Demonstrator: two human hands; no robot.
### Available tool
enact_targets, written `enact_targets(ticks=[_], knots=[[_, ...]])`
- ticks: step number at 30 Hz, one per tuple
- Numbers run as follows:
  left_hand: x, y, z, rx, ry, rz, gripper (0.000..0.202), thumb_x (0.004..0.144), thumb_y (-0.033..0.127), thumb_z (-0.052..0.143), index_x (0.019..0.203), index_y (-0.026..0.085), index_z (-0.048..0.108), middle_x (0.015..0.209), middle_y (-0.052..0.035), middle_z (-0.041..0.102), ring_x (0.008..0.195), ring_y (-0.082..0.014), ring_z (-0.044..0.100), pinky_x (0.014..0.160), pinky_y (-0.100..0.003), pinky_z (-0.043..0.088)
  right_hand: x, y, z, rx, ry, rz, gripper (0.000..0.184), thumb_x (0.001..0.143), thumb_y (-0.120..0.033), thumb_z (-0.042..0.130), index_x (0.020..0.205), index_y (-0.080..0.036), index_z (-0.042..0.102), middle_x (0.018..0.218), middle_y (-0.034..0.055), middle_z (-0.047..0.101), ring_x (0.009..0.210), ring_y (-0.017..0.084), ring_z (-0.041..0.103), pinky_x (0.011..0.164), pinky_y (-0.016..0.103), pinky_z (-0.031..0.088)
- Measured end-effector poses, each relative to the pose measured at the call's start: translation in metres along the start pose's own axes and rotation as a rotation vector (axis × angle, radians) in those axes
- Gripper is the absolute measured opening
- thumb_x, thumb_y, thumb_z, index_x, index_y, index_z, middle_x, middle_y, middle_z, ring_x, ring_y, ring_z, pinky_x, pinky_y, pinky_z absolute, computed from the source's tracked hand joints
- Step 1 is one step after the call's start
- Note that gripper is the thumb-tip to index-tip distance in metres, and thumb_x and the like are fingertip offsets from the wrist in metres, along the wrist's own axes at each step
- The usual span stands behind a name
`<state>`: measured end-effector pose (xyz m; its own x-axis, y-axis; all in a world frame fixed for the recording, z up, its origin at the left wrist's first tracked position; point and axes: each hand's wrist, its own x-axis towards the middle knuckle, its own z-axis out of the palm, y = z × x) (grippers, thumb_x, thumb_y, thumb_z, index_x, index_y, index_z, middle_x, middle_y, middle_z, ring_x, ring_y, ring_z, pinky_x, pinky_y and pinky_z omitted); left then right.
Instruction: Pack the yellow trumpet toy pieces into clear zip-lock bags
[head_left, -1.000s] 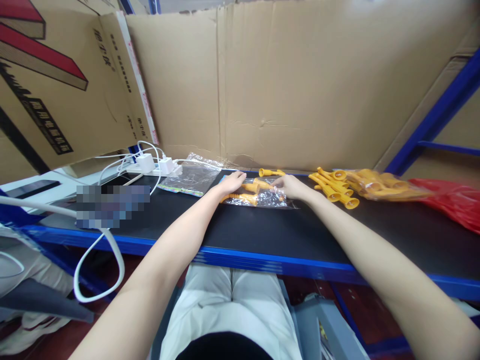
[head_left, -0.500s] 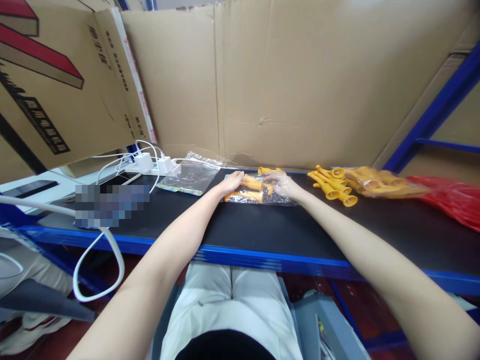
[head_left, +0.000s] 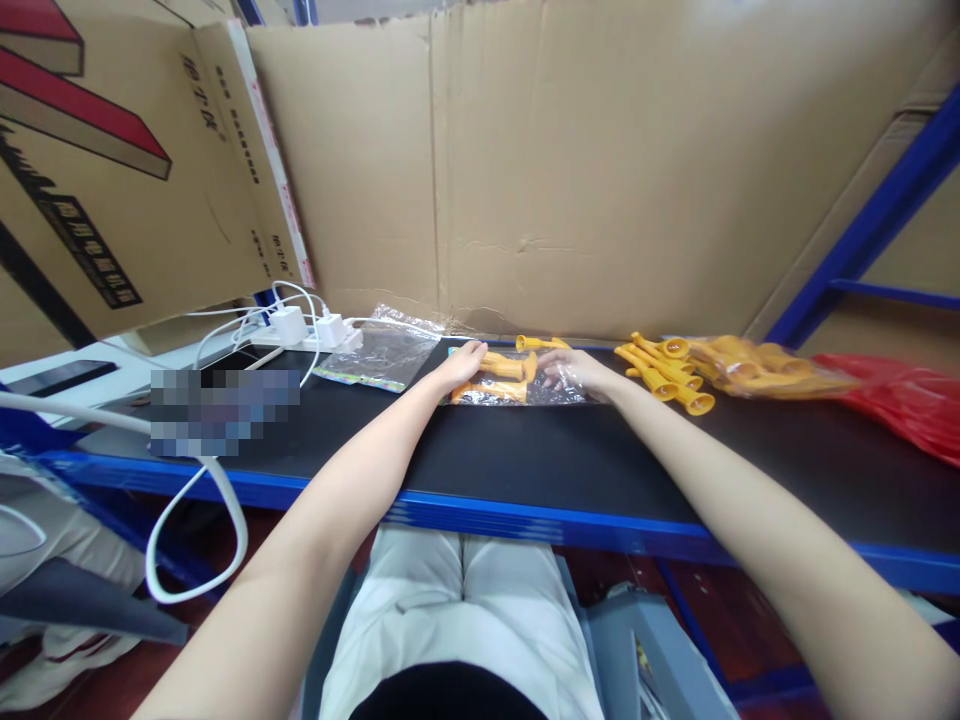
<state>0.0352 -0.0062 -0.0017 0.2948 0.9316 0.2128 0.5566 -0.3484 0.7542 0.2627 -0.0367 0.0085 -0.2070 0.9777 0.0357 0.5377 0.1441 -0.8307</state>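
Observation:
A clear plastic bag (head_left: 525, 393) lies flat on the black shelf top (head_left: 525, 460), with several yellow plastic pieces (head_left: 501, 368) inside it. My left hand (head_left: 461, 362) rests on the bag's left end, fingers together and pressing down on it. My right hand (head_left: 571, 371) lies partly inside the bag's right end, fingers stretched out under the film. One yellow piece (head_left: 541, 343) lies loose just behind the bag.
A heap of loose yellow pieces (head_left: 660, 370) and a bag of more (head_left: 757, 368) lie to the right, beside a red bag (head_left: 900, 400). Empty clear bags (head_left: 382, 352), a power strip (head_left: 315, 330) and white cables lie to the left. Cardboard walls stand behind.
My right hand has slid deeper into the bag's right end and flattened out. The yellow pieces have shifted left inside the bag. My left hand has stayed at the bag's left end.

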Motion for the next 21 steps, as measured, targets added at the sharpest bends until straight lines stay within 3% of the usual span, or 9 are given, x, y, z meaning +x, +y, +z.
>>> enact_targets(ticks=[3, 6, 10, 13, 17, 21], knots=[[0.0, -0.001, 0.001, 0.071, 0.018, 0.01, 0.04, 0.09, 0.032, 0.032, 0.12, 0.011, 0.048, 0.126, -0.0124, 0.054, 0.113, -0.0225, 0.051, 0.092, -0.031, 0.04, -0.001, -0.001, -0.001, 0.035, -0.064, -0.039, 0.041, 0.072, -0.014, 0.053, 0.112, -0.017, 0.061, 0.117, 0.011, 0.059, 0.071, 0.012, 0.059, 0.071, 0.035, 0.052], [0.0, -0.001, 0.001, 0.252, 0.025, 0.079, 0.037, 0.086, 0.025, 0.04, 0.12, 0.012, 0.045, 0.129, -0.0136, 0.049, 0.118, -0.0232, 0.046, 0.099, -0.035, 0.034, -0.001, -0.002, 0.002, 0.024, -0.082, -0.115, 0.045, 0.07, -0.013, 0.054, 0.114, -0.02, 0.061, 0.123, 0.0098, 0.056, 0.089, 0.017, 0.059, 0.075, 0.034, 0.052], [-0.002, 0.003, 0.002, 0.464, 0.064, 0.193, 0.019, 0.083, 0.023, 0.045, 0.1, 0.017, 0.05, 0.116, -0.0113, 0.055, 0.112, -0.0246, 0.048, 0.098, -0.042, 0.032, 0.002, 0.0, 0.005, -0.058, -0.023, -0.118, 0.036, 0.073, -0.02, 0.058, 0.109, -0.017, 0.062, 0.116, 0.0118, 0.058, 0.086, 0.018, 0.06, 0.074, 0.036, 0.052], [-0.004, 0.006, 0.004, 0.487, 0.013, 0.274, 0.005, 0.083, 0.021, 0.044, 0.083, 0.018, 0.049, 0.106, -0.009, 0.056, 0.106, -0.022, 0.05, 0.093, -0.037, 0.037, 0.003, 0.001, 0.003, -0.159, 0.006, -0.103, 0.028, 0.075, -0.029, 0.058, 0.098, -0.014, 0.065, 0.103, 0.0106, 0.064, 0.08, 0.017, 0.061, 0.078, 0.039, 0.05], [-0.006, 0.007, 0.005, 0.479, -0.094, 0.294, 0.012, 0.085, 0.025, 0.043, 0.076, 0.018, 0.047, 0.096, -0.0081, 0.056, 0.099, -0.0216, 0.052, 0.087, -0.034, 0.041, -0.001, -0.003, -0.003, -0.263, -0.177, -0.127, 0.026, 0.074, -0.032, 0.062, 0.094, -0.017, 0.069, 0.102, 0.0066, 0.067, 0.097, 0.019, 0.059, 0.094, 0.038, 0.041], [-0.007, 0.008, 0.005, 0.483, -0.103, 0.267, 0.015, 0.087, 0.027, 0.041, 0.078, 0.018, 0.049, 0.097, -0.0079, 0.057, 0.098, -0.0215, 0.053, 0.087, -0.033, 0.041, -0.002, -0.004, -0.008, -0.251, -0.305, -0.116, 0.026, 0.074, -0.027, 0.062, 0.097, -0.02, 0.07, 0.108, 0.0042, 0.066, 0.105, 0.021, 0.057, 0.099, 0.039, 0.037]])
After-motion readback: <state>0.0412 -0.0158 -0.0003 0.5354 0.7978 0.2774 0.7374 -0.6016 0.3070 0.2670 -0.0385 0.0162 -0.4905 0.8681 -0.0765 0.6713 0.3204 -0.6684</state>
